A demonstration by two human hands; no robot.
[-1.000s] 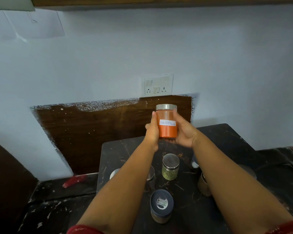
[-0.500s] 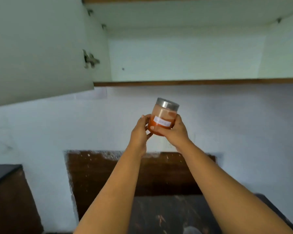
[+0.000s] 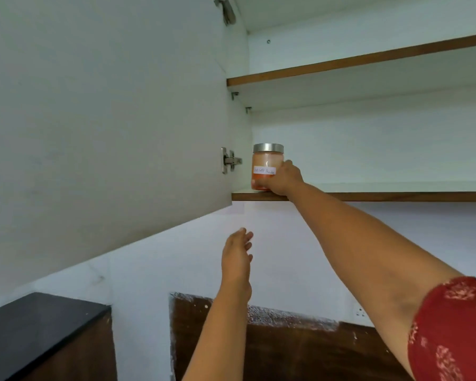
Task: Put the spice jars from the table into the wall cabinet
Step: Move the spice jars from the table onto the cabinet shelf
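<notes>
A glass jar of orange-red spice (image 3: 267, 163) with a silver lid and a white label stands upright on the bottom shelf (image 3: 382, 196) of the open wall cabinet, at its far left corner. My right hand (image 3: 282, 178) is wrapped around the jar's lower right side. Lower down, my left hand (image 3: 237, 257) hangs in front of the white wall, fingers loosely apart, holding nothing. The table and the other jars are out of view.
The cabinet door (image 3: 107, 119) stands open on the left, its hinge (image 3: 230, 160) close to the jar. An upper shelf (image 3: 368, 60) runs above. A dark counter corner (image 3: 39, 325) sits at lower left, and a brown wall panel (image 3: 286, 347) lies below.
The view tilted up from the table to the cabinet. The jar went up from chest height onto the bottom shelf. My left hand let go of it and dropped lower.
</notes>
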